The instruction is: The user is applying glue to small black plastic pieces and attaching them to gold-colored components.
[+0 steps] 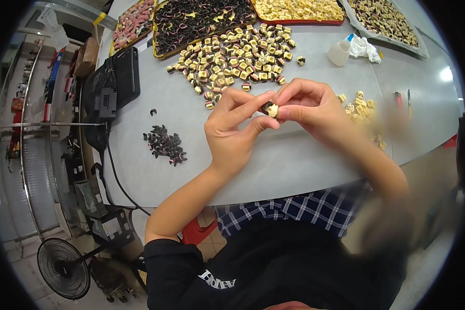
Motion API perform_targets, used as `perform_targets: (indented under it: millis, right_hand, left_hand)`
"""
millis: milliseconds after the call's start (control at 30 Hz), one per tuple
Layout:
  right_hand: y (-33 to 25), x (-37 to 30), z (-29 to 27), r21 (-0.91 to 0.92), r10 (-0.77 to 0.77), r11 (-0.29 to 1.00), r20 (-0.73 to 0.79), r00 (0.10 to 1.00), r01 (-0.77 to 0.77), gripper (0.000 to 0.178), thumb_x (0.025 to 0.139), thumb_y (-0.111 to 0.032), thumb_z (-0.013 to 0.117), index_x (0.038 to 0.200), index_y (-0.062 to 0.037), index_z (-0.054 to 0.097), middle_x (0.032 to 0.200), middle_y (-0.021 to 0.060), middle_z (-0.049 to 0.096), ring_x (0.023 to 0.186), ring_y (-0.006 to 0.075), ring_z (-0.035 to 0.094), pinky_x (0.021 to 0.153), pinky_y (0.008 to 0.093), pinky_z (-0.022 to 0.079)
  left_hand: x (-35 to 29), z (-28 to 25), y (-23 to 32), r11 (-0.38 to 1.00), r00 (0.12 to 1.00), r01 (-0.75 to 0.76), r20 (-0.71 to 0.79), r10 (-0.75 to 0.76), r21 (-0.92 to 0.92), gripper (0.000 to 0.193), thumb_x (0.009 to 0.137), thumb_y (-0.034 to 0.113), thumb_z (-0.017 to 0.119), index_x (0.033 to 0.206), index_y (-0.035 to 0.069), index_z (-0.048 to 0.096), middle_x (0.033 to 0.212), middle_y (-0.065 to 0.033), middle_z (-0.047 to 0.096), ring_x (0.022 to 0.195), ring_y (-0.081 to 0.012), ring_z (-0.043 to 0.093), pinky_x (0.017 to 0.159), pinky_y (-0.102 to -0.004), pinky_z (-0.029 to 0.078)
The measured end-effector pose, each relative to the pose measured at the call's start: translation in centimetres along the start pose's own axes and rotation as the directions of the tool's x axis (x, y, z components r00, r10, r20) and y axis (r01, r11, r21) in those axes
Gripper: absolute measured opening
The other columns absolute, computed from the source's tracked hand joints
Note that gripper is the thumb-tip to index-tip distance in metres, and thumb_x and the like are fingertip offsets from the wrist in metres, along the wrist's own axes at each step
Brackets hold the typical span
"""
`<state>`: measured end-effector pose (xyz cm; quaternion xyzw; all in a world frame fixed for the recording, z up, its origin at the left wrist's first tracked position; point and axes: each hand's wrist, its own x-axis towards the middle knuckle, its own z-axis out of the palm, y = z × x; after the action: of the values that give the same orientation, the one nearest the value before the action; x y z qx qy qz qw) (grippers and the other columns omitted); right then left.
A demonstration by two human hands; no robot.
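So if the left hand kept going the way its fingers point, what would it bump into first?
The left hand points right, so it would meet the small cream and dark piece pinched at its fingertips, then the right hand already pressed against that piece. Depth hardly matters here; they touch.

bare grey table (289, 160) open below the hands, heap of small cream pieces (232, 57) blocking beyond, dark clips (164, 143) left

Bright light shines on the gray table (294, 160), with a white glare spot (446, 74), bent dark edges and blur at right.
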<state>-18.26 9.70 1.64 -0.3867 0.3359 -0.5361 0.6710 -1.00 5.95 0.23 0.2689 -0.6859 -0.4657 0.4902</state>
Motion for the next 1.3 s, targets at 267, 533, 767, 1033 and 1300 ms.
perform_targets:
  millis: [267, 533, 767, 1033, 1300]
  right_hand:
    - [-0.1, -0.1, 0.3, -0.059, -0.017, 0.998, -0.065, 0.998, 0.013, 0.013, 0.076, -0.002, 0.067, 0.087, 0.0031, 0.062, 0.087, 0.0097, 0.064, 0.083, 0.0153, 0.062, 0.078, 0.0274, 0.050]
    - [0.0, -0.2, 0.8, -0.132, 0.000, 0.991, -0.099, 0.995, -0.013, 0.014, 0.076, -0.002, 0.067, 0.087, 0.0042, 0.063, 0.086, 0.0106, 0.065, 0.081, 0.0149, 0.063, 0.076, 0.0260, 0.051]
    - [0.4, -0.2, 0.7, -0.121, -0.026, 0.993, -0.089, 0.996, 0.016, 0.008, 0.078, 0.000, 0.063, 0.085, 0.0035, 0.059, 0.085, 0.0090, 0.062, 0.079, 0.0137, 0.060, 0.075, 0.0257, 0.050]
    - [-0.2, -0.1, -0.2, 0.043, 0.074, 0.996, 0.020, 0.997, -0.075, 0.019, 0.079, -0.009, 0.064, 0.094, 0.0022, 0.059, 0.090, 0.0077, 0.061, 0.081, 0.0128, 0.058, 0.076, 0.0254, 0.046]
    - [-0.8, 0.1, -0.2, 0.238, 0.007, 0.971, 0.028, 1.000, -0.014, 0.031, 0.080, -0.012, 0.058, 0.107, 0.0021, 0.052, 0.099, 0.0114, 0.057, 0.082, 0.0114, 0.048, 0.079, 0.0252, 0.039]
  left_hand:
    - [0.3, 0.5, 0.3, 0.980, 0.994, -0.101, -0.019, 0.106, 0.169, 0.032, 0.065, 0.010, 0.075, 0.096, 0.006, 0.067, 0.080, -0.0020, 0.052, 0.072, -0.0131, 0.047, 0.062, -0.0241, 0.039]
    - [0.3, 0.4, 0.2, 0.966, 0.982, -0.176, -0.036, 0.186, 0.191, 0.019, 0.072, -0.002, 0.066, 0.090, 0.002, 0.065, 0.079, -0.0042, 0.053, 0.070, -0.0148, 0.048, 0.060, -0.0245, 0.040]
    - [0.5, 0.3, 0.0, 0.961, 0.977, -0.206, -0.022, 0.214, 0.186, 0.020, 0.070, -0.001, 0.068, 0.090, 0.002, 0.066, 0.079, -0.0045, 0.053, 0.069, -0.0144, 0.049, 0.059, -0.0242, 0.040]
    - [0.9, -0.1, -0.5, 0.974, 0.978, -0.208, 0.049, 0.204, 0.095, 0.034, 0.062, 0.012, 0.078, 0.093, 0.004, 0.067, 0.077, -0.0020, 0.052, 0.068, -0.0115, 0.048, 0.058, -0.0239, 0.040]
    - [0.8, -0.2, -0.4, 0.989, 0.989, -0.146, -0.023, 0.146, 0.004, 0.031, 0.066, 0.013, 0.076, 0.093, 0.004, 0.066, 0.077, -0.0014, 0.052, 0.067, -0.0110, 0.047, 0.063, -0.0222, 0.040]
